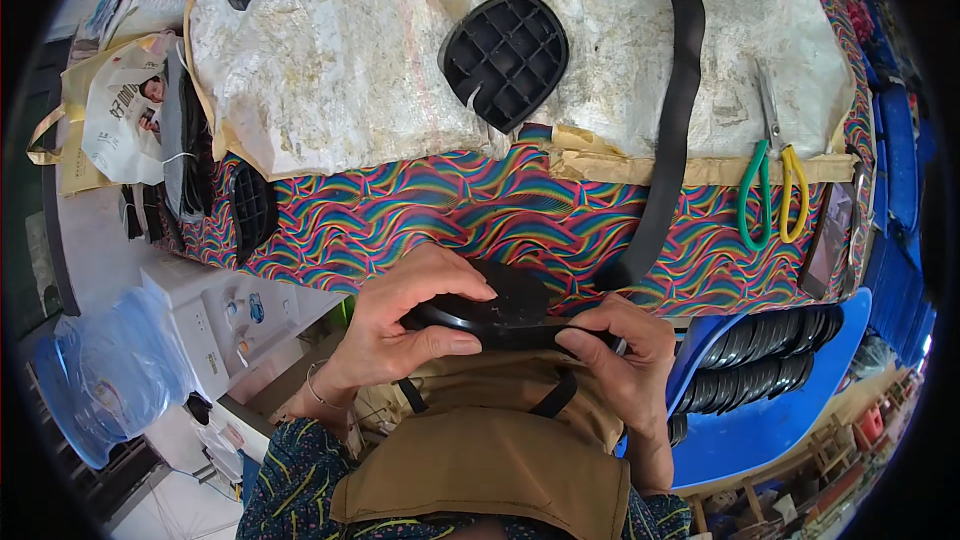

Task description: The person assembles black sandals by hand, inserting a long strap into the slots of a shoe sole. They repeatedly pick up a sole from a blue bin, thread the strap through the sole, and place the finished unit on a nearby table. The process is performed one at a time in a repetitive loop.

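At the table's far left edge a crumpled paper bag (118,120) slumped beside a dark ribbed pad (254,206) hanging over the side of the wavy rainbow-patterned tablecloth (400,220). A coarse, whitish woven sack (340,60) covered most of the tabletop behind. At the near edge, the left hand (400,325) was closed over a smooth, rounded black plastic pad (495,310), fingers curved on top and thumb pressed along its front rim. The right hand (625,365) gripped the same pad's right end, fingers curled around a narrow black strap (555,395) that dropped over a tan fabric apron (500,470). Farther back on the sack lay another black pad (505,58), its gridded underside up. A long, flat black webbing strap (668,130) ran from the far edge toward the near one. Near the right edge lay scissors (772,175) with green and yellow loop handles, and beyond the table's near right corner stacked black pads (765,355) rested on a blue plastic chair (780,420).
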### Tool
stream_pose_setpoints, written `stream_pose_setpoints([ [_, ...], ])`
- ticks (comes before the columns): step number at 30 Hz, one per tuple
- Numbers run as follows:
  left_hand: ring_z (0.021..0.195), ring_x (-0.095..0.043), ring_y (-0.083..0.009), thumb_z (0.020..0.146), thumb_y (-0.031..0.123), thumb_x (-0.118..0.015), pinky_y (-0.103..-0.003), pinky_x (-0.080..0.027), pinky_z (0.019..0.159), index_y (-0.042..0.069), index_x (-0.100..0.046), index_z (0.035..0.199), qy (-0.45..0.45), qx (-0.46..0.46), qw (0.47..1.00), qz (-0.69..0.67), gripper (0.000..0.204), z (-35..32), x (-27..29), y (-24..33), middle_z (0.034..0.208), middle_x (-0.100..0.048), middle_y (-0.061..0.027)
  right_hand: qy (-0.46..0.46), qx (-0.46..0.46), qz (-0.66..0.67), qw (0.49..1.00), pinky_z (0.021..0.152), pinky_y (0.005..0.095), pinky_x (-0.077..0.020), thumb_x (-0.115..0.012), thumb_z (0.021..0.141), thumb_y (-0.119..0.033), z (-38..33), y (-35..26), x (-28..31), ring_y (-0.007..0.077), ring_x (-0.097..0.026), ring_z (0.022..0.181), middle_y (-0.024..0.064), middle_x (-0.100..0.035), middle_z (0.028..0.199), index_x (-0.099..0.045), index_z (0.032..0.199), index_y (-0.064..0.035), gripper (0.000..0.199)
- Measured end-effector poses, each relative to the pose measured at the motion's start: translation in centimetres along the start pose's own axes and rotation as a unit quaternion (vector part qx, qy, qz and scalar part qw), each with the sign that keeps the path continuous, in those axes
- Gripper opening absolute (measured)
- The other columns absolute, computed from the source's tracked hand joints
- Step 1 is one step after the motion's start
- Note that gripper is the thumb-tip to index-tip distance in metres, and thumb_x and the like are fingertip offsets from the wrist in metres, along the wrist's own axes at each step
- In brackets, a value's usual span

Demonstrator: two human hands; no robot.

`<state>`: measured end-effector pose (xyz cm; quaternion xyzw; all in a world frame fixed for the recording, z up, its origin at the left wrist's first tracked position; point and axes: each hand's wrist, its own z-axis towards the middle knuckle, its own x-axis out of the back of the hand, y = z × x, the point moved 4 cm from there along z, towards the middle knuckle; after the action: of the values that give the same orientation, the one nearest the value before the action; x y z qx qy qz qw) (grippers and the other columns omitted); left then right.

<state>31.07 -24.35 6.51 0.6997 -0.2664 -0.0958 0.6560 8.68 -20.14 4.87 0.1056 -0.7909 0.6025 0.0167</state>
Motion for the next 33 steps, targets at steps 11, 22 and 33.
stream_pose_setpoints([
  [11, 0.094, -0.060, -0.0255, 0.072, 0.015, -0.082, -0.035, -0.046, 0.082, 0.002, -0.066, 0.107, -0.014, -0.008, 0.999, -0.032, 0.040, 0.6, 0.3, -0.3, 0.097, -0.065, -0.0113, -0.008, -0.065, 0.041, 0.997, 0.061, 0.0265, -0.0461, -0.077, 0.077, -0.006, 1.1, 1.6, -1.0, 0.0132, -0.061, 0.066, 0.0066, -0.067, 0.074, -0.071, 0.084, 0.0001, 0.011],
  [22, 0.098, -0.059, -0.0177, 0.076, 0.012, -0.071, -0.030, -0.046, 0.088, 0.001, -0.060, 0.114, 0.057, 0.083, 0.986, -0.134, 0.040, -0.6, -0.5, -0.1, 0.103, -0.064, -0.0091, 0.020, -0.079, 0.159, 0.984, 0.060, 0.0210, -0.0442, -0.072, 0.084, -0.008, 0.4, 2.5, -2.6, 0.0051, -0.056, 0.066, -0.0007, -0.064, 0.074, -0.070, 0.086, -0.0007, 0.008],
  [33, 0.092, -0.058, -0.0170, 0.076, 0.017, -0.067, -0.033, -0.041, 0.091, 0.008, -0.048, 0.134, 0.111, -0.051, 0.991, -0.057, 0.061, -1.5, -1.0, 0.5, 0.093, -0.062, -0.0068, 0.011, 0.070, 0.126, 0.990, 0.048, 0.0221, -0.0420, -0.073, 0.086, -0.024, 1.8, 3.0, -2.4, 0.0039, -0.052, 0.054, -0.0043, -0.055, 0.064, -0.069, 0.085, -0.0050, 0.020],
])
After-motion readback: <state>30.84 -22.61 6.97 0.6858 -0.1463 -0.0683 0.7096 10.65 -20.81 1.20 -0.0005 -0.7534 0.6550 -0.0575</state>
